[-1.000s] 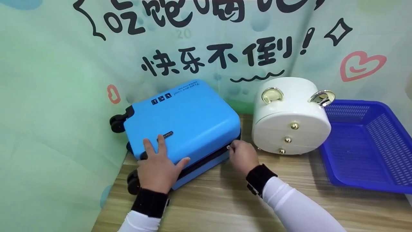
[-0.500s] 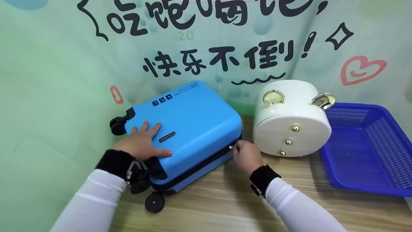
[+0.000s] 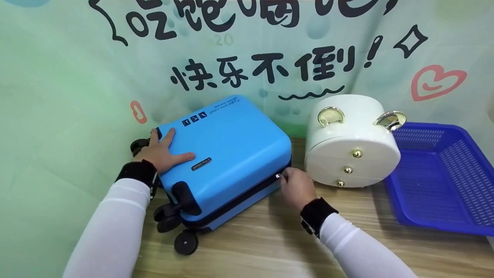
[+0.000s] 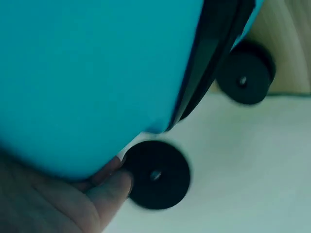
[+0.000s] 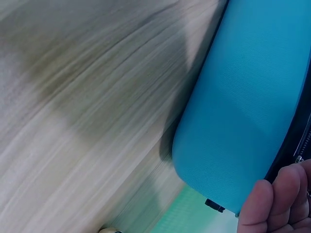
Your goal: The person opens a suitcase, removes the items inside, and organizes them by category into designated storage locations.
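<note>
A bright blue suitcase (image 3: 231,143) lies on its side on the wooden table, its black wheels (image 3: 185,242) pointing left. My left hand (image 3: 156,156) rests on its wheeled end with fingers spread over the shell. In the left wrist view, some fingers of that hand (image 4: 73,204) lie beside one black wheel (image 4: 155,174). At the front right corner, my right hand (image 3: 299,189) pinches the small metal zipper pull (image 3: 278,176) on the black zipper band (image 3: 247,191). The right wrist view has that hand's curled fingers (image 5: 286,199) at the zipper teeth (image 5: 305,143).
A white rounded case (image 3: 353,154) with gold ears and gold knobs stands close right of my right hand. Beyond it sits a blue plastic basket (image 3: 401,208). A printed green cloth (image 3: 69,116) hangs behind and left of the wooden table (image 3: 247,251).
My left hand has slid from the suitcase's near left part back and left to its wheeled end, uncovering the near corner and wheels. My right hand stays at the zipper pull.
</note>
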### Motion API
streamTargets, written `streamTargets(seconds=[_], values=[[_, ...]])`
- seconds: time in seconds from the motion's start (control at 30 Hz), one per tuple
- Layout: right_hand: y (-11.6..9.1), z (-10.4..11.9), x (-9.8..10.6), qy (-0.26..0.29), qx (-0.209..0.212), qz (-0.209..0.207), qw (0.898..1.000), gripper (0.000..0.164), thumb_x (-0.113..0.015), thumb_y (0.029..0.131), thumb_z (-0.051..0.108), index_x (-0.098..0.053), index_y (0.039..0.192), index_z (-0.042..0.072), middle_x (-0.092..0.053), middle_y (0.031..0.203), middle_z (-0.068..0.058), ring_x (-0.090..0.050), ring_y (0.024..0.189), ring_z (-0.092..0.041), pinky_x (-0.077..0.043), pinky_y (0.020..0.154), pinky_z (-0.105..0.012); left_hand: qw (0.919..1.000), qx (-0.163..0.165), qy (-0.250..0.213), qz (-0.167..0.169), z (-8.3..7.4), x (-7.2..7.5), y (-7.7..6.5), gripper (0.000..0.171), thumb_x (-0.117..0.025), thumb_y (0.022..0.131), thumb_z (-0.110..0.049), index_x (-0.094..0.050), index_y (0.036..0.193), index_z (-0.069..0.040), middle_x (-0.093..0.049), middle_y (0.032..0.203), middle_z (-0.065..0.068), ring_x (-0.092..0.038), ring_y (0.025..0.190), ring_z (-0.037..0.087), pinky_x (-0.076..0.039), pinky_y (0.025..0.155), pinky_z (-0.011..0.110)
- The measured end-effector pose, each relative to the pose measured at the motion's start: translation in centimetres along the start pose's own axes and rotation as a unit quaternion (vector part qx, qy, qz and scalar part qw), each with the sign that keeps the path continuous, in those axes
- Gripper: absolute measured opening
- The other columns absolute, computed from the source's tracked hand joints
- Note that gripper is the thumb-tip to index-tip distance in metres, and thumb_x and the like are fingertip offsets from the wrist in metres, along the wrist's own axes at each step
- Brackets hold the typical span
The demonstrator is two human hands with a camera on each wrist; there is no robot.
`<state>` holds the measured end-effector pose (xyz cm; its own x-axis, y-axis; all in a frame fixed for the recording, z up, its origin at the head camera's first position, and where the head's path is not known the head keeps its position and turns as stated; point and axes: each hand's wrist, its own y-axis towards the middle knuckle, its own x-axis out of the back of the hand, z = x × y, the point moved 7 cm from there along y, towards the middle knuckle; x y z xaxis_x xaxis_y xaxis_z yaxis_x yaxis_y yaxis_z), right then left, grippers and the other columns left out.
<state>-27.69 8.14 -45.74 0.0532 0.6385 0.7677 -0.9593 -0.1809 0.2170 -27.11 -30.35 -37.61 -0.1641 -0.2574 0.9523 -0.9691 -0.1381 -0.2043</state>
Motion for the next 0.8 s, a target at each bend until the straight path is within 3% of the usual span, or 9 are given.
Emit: streamTargets(seconds=[0.13, 0.37, 0.5, 0.63, 0.8], values=[[-0.3, 0.2, 0.1, -0.003, 0.013, -0.013, 1.0, 0.015, -0.063, 0.087, 0.011, -0.064, 0.072, 0.013, -0.063, 0.072, 0.001, -0.061, 0.068, -0.02, -0.048, 0.063, -0.037, 0.9997, 0.001, -0.009, -0.022, 0.1, -0.5, 0.1, 0.122, -0.037, 0.062, -0.095, 0.001, 0.155, -0.026, 0.01, 0.153, 0.03, -0.037, 0.109, 0.065, -0.049, 0.068, 0.056], [-0.9, 1.1, -1.0, 0.01, 0.021, -0.006, 1.0, 0.02, -0.063, 0.087, 0.009, -0.06, 0.068, 0.016, -0.061, 0.069, 0.004, -0.058, 0.065, -0.015, -0.048, 0.061, -0.034, 0.9995, 0.001, -0.012, -0.03, 0.3, -0.4, -0.4, 0.12, -0.036, 0.065, -0.093, 0.002, 0.155, -0.024, 0.01, 0.152, 0.031, -0.035, 0.11, 0.067, -0.048, 0.072, 0.061], [-1.0, 1.6, -1.6, 0.028, 0.017, 0.003, 0.999, 0.016, -0.063, 0.088, 0.01, -0.064, 0.073, 0.015, -0.062, 0.072, 0.004, -0.059, 0.066, -0.014, -0.048, 0.061, -0.032, 0.9995, 0.011, -0.015, -0.026, 0.6, -0.6, -0.3, 0.121, -0.035, 0.064, -0.094, 0.003, 0.154, -0.024, 0.01, 0.152, 0.032, -0.035, 0.11, 0.067, -0.046, 0.075, 0.065], [-0.9, 1.6, -1.6, 0.037, 0.009, -0.017, 0.999, 0.014, -0.064, 0.088, 0.01, -0.065, 0.074, 0.013, -0.063, 0.073, 0.003, -0.06, 0.066, -0.016, -0.048, 0.061, -0.033, 0.9993, 0.015, -0.022, -0.024, 0.2, -0.7, -0.6, 0.121, -0.036, 0.064, -0.094, 0.003, 0.155, -0.023, 0.009, 0.152, 0.032, -0.038, 0.107, 0.065, -0.046, 0.076, 0.065], [-0.3, 0.9, -1.6, 0.049, -0.006, -0.028, 0.998, 0.015, -0.064, 0.089, 0.009, -0.065, 0.074, 0.013, -0.063, 0.073, 0.002, -0.06, 0.067, -0.017, -0.049, 0.062, -0.032, 0.9987, 0.022, -0.013, -0.044, -0.3, -0.8, -1.3, 0.122, -0.033, 0.065, -0.094, 0.002, 0.155, -0.019, 0.007, 0.151, 0.035, -0.042, 0.102, 0.064, -0.045, 0.078, 0.065]])
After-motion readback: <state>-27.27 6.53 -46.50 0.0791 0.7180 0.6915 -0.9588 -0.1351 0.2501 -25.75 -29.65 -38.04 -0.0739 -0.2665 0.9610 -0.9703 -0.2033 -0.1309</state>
